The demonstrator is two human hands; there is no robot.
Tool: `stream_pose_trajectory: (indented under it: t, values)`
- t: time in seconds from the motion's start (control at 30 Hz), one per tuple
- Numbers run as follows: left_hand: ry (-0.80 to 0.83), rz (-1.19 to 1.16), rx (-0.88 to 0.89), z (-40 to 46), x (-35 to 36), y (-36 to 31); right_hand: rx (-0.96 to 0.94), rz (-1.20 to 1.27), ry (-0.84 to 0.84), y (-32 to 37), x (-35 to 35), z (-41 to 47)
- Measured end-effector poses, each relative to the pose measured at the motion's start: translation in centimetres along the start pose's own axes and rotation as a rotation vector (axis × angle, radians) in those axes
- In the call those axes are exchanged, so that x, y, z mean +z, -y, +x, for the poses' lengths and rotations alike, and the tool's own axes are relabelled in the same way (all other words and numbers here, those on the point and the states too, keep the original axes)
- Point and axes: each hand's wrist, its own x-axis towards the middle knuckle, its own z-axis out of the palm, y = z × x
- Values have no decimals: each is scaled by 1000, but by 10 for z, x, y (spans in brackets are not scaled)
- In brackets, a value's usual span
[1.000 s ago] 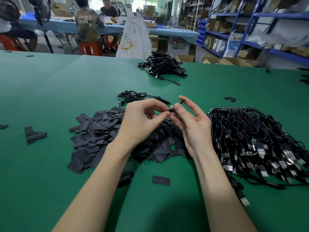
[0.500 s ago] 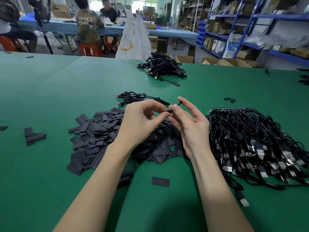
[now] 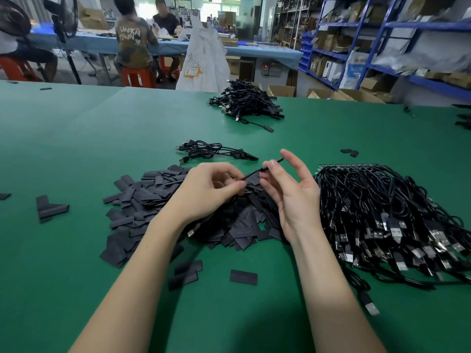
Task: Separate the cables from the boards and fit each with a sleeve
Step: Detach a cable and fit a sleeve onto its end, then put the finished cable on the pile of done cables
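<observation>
My left hand [image 3: 209, 192] and my right hand [image 3: 290, 197] meet above a heap of flat black sleeves [image 3: 158, 200] on the green table. Between them runs a thin black cable end [image 3: 257, 171]. My left fingertips pinch its near part. My right thumb and forefinger pinch it farther up, while the other right fingers spread out. To the right lies a big bundle of black USB cables [image 3: 390, 215], with a board edge [image 3: 346, 165] showing at its far side.
A few finished cables [image 3: 214, 150] lie just beyond my hands, and a larger cable pile [image 3: 247, 103] sits farther back. Loose sleeves [image 3: 243, 277] dot the green table [image 3: 76, 138]. People sit at a blue table behind; blue shelves stand right.
My hands have drawn slightly apart, so more of the cable end shows between them. My right fingers have spread wider.
</observation>
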Motion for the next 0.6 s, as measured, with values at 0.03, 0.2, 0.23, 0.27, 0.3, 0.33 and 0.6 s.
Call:
stream_pose_trajectory:
  t: [0.03,0.2,0.23,0.27,0.3,0.33,0.6]
  values:
    - [-19,-15,-7,0,-1,-1,13,-16,7,1,-2,1]
    - [-214,66,23,14,-21,-13,95,-112,5,3,-7,4]
    - [-238,115,34,22,-27,-16,105,-129,1,3,-8,5]
    - [-245,174,45,31,-32,-18,116,-145,-2,3,-9,5]
    - [-238,242,58,44,-36,-21,125,-155,-2,3,-10,5]
    - [-225,316,72,59,-39,-24,133,-161,-2,3,-11,5]
    - [-15,800,7,154,-9,12,154,-177,10,2,-15,7]
